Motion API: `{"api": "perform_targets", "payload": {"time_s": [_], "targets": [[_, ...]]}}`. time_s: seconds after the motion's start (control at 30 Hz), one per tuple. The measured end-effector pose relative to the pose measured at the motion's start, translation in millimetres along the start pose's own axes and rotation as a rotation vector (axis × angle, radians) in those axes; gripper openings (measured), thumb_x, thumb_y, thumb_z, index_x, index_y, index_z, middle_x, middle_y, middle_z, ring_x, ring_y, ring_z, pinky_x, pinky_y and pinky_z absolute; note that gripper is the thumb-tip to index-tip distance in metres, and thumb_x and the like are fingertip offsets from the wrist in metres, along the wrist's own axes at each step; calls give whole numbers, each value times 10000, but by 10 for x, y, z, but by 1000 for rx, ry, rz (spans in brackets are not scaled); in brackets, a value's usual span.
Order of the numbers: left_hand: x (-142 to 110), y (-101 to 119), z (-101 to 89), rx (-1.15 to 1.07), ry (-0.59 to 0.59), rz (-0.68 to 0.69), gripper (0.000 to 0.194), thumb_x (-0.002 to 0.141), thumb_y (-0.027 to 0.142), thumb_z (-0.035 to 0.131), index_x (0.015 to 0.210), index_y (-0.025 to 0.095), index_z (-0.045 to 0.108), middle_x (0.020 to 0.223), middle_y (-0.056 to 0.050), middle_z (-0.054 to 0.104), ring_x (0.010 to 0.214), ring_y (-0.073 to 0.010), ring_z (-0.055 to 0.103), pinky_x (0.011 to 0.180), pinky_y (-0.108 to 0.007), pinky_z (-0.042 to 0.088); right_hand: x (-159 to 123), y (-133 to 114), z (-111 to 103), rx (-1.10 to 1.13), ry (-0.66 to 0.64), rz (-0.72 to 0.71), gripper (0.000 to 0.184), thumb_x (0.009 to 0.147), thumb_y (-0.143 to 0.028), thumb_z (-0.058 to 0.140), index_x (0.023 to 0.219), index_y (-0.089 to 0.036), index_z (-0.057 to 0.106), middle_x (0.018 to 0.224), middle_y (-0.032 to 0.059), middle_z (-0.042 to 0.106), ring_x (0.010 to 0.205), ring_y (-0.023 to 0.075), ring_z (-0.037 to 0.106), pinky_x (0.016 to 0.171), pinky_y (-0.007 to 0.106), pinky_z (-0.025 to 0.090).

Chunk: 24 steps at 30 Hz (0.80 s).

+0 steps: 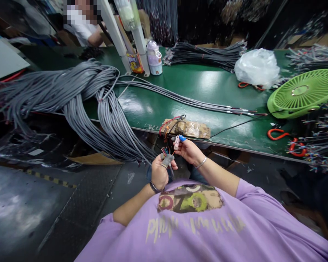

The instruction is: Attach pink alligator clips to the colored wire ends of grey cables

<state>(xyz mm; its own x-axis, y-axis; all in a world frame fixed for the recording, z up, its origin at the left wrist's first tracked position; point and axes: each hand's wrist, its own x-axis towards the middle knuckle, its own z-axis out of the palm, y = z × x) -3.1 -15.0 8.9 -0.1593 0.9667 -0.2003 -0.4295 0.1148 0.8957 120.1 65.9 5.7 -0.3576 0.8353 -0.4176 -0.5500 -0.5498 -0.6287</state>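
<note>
My left hand [160, 171] is closed round the end of a grey cable [168, 159] whose coloured inner wires [166, 150] fan out above my fist. My right hand [188, 150] is closed on a small pink tool [176, 142], held close beside the wire ends; a blue cap [182, 138] covers one fingertip. Both hands are held in front of my chest, just below the green table's front edge [235, 147]. The cable runs back into a big bundle of grey cables [109, 120] draped off the table.
A taped wooden block [192, 128] with red and black leads sits at the table edge. Further off are a green fan [303, 92], a white plastic bag [257, 67], red-handled scissors [278, 134], black cable bundles [207, 54], bottles [154, 58] and a seated person [83, 27].
</note>
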Motion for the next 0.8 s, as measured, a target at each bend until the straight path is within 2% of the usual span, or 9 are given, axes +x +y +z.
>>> {"api": "perform_targets", "payload": {"time_s": [0.13,0.23,0.33,0.4,0.43,0.5,0.63,0.7,0.8], "targets": [[42,-3,37,-18,23,-15,264,690,381,722,716,157,584,542,26,601,463,-84,545,461,-196,479,-8,4,-5,-15,-10,16,247,887,-395,553,858,-170,651,722,18,656,591,103,586,535,214,488],[58,-9,45,-23,26,-20,263,688,382,723,723,157,591,548,26,605,465,-86,550,464,-201,486,-3,27,-11,-75,-23,-26,277,801,-447,656,788,-171,633,653,-4,617,542,87,531,526,206,467],[64,-10,40,-26,28,-25,265,682,382,727,724,154,599,549,24,607,465,-87,551,465,-204,491,15,75,-23,-208,89,-246,362,708,-499,726,647,-176,573,543,-35,540,472,67,432,484,193,400],[66,-13,35,-27,29,-25,265,679,380,728,720,151,599,545,23,605,459,-86,549,462,-203,490,25,105,-28,-311,176,-394,417,703,-561,698,604,-180,557,526,-29,534,468,70,418,474,199,372],[67,-16,33,-25,27,-25,265,680,378,727,722,150,600,544,22,605,457,-86,548,460,-202,489,29,116,-28,-337,195,-424,438,713,-591,669,603,-181,561,533,-21,543,475,74,428,476,202,372],[70,-26,34,-20,27,-27,263,682,375,725,725,147,599,544,22,607,455,-86,550,459,-202,489,36,125,-22,-302,164,-361,474,740,-638,609,635,-176,589,565,-7,573,496,84,465,488,204,395],[72,-47,48,-14,30,-38,266,683,372,724,706,150,579,549,22,612,456,-83,551,458,-193,480,60,112,15,-39,44,-55,487,795,-633,559,749,-154,631,657,18,635,543,101,545,532,229,470],[70,-53,55,-9,31,-41,270,681,375,723,698,150,574,548,22,611,453,-83,550,454,-191,475,78,107,38,63,46,-16,456,821,-593,561,759,-147,630,659,19,642,552,100,562,541,226,478],[66,-63,58,3,39,-44,275,675,380,724,693,151,574,542,22,607,444,-84,545,451,-196,477,101,113,69,130,75,-48,419,837,-544,578,735,-139,622,621,10,627,535,91,556,525,211,462]]}}
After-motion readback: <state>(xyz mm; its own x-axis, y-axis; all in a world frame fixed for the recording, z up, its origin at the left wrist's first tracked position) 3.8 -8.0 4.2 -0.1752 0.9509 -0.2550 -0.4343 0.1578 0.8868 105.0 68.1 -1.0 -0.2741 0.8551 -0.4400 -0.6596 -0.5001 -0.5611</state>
